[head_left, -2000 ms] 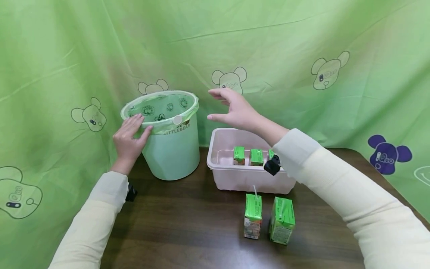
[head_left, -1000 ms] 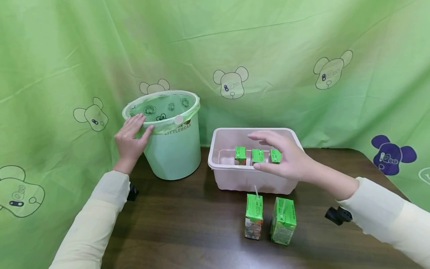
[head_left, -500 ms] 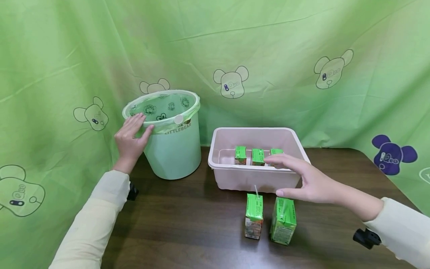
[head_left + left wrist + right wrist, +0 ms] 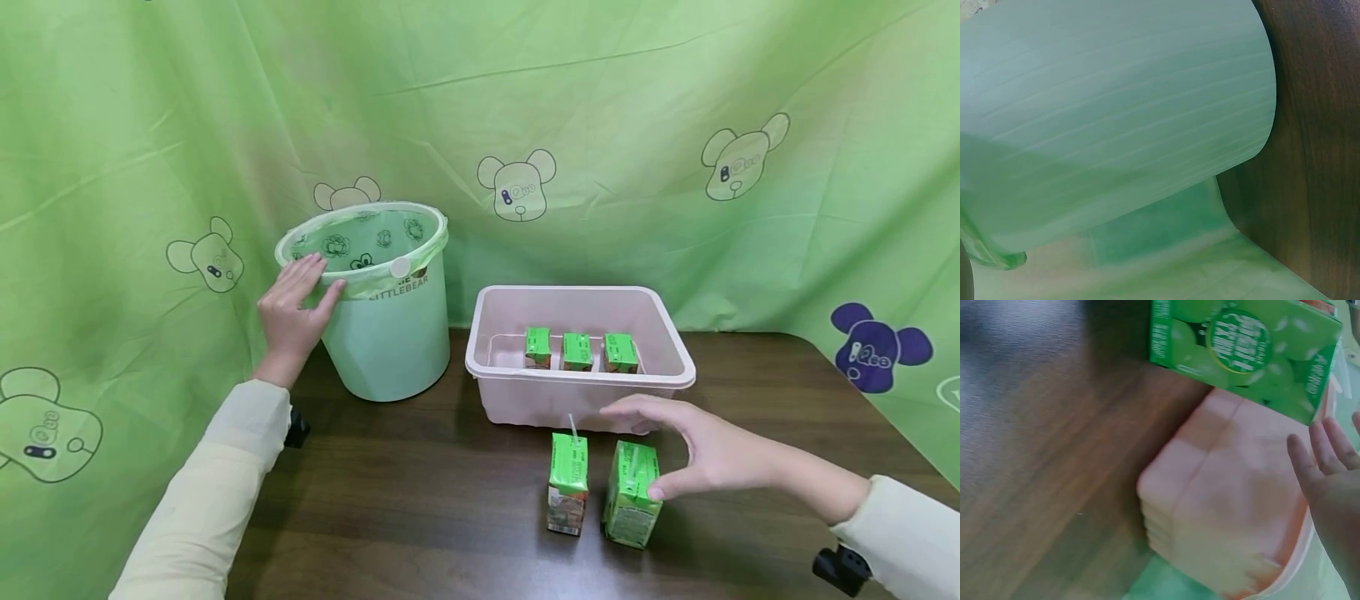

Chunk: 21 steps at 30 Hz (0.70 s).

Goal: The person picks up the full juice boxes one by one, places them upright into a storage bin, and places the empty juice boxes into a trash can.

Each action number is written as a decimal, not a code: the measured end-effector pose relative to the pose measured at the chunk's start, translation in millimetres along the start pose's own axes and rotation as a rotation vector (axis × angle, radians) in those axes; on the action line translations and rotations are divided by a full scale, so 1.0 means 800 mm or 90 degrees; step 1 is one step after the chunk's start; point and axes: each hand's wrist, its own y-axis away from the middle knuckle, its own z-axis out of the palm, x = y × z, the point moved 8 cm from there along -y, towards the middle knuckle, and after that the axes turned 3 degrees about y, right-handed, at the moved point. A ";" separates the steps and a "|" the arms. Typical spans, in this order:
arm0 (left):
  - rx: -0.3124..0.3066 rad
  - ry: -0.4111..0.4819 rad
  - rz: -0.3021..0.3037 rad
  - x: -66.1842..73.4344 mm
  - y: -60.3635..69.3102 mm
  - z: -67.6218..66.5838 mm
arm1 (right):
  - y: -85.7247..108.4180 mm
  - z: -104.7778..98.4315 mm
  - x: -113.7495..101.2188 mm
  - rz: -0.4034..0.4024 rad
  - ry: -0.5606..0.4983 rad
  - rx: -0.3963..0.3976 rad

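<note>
In the head view, my left hand (image 4: 291, 315) holds the rim of a mint-green trash can (image 4: 390, 350), fingers over the edge and thumb outside. A patterned bag (image 4: 375, 287) lines the can. Spread wide, my right hand (image 4: 708, 446) is beside the right-hand green juice box (image 4: 632, 496), its thumb near the top edge and its fingers behind; contact there cannot be told. The right wrist view shows that juice box (image 4: 1241, 350) just beyond the fingertips. Another juice box (image 4: 567, 483) stands upright to its left, with a straw (image 4: 573, 426) sticking up.
Behind the two boxes a pink plastic bin (image 4: 570, 400) stands on the dark wooden table (image 4: 420, 500), with three green boxes in a row inside, one being the middle box (image 4: 577, 352). A green curtain (image 4: 600, 83) hangs behind and at the sides.
My right hand has come from the air beside the trash can, over the pink bin, down to the right-hand juice box. The left hand stays on the trash can rim.
</note>
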 end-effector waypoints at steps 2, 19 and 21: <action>0.001 0.001 0.000 0.000 0.000 0.000 | 0.004 0.006 0.005 0.009 -0.017 -0.023; 0.001 0.002 0.003 -0.001 0.001 0.001 | 0.025 0.034 0.029 0.122 -0.053 -0.073; 0.002 0.001 0.002 -0.001 0.000 0.001 | 0.025 0.036 0.031 0.132 -0.059 -0.071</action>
